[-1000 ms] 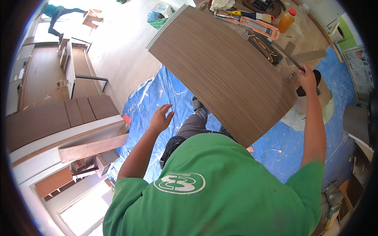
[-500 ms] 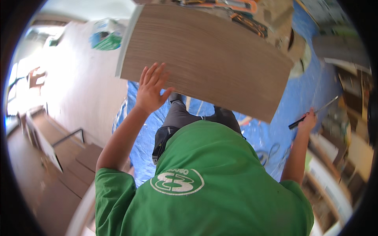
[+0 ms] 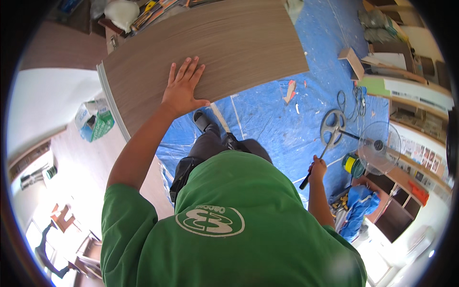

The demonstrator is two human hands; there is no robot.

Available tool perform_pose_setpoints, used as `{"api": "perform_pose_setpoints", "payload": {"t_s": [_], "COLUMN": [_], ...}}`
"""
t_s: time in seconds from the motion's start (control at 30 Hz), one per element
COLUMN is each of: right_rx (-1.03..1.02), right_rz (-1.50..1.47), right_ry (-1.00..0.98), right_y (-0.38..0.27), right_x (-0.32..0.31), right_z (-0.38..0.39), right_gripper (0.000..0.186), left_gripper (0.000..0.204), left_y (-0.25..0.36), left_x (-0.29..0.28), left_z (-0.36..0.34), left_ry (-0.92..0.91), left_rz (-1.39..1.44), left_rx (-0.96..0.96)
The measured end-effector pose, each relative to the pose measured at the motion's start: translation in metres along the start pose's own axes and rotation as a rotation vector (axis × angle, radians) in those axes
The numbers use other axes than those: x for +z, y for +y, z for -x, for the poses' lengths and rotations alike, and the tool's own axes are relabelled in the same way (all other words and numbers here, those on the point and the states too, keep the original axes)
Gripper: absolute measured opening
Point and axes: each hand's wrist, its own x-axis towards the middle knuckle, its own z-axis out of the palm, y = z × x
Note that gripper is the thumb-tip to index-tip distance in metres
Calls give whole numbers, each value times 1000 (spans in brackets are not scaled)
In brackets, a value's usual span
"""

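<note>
A wood-grain brown board (image 3: 239, 45) lies in front of me, with a pale strip (image 3: 112, 100) along its left end. My left hand (image 3: 183, 91) rests on the board near its front edge, palm down and fingers spread. Out to the right, my right hand (image 3: 317, 168) is closed round a long thin tool with a black handle (image 3: 304, 182). Its metal shaft points away from me, apart from the board. The tool's exact kind is too small to tell.
Blue sheeting (image 3: 267, 124) covers the floor. On the right stand a fan (image 3: 377, 146), a green-and-yellow bucket (image 3: 353, 165) and open shelving (image 3: 394, 220). Hand tools (image 3: 158, 14) lie beyond the board. A white-and-green bag (image 3: 95, 122) sits at left.
My view has turned rightward, bringing the fan and bucket into sight. My left hand stays flat on the board. The tool in my right hand has swung from pointing right to pointing more away.
</note>
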Motion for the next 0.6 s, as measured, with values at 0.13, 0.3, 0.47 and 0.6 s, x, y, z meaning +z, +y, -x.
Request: {"api": "perform_pose_setpoints", "payload": {"t_s": [0.13,0.3,0.47,0.6], "right_rx": [56,88,145,164], "right_rz": [6,27,-1,7], "right_ry": [-34,-85,-135,-201], "right_y": [71,137,195,215], "right_x": [-21,-43,-61,-60], "right_z": [40,81,117,150], "right_gripper": [27,25,22,22], "left_gripper": [119,121,120,118], "left_y": [20,55,105,133], "left_x": [8,21,37,48], "left_z": [-22,-57,-98,-109], "left_ry": [45,55,133,202], "left_rz": [-31,-78,-82,-126], "left_rx": [90,62,-57,-26]}}
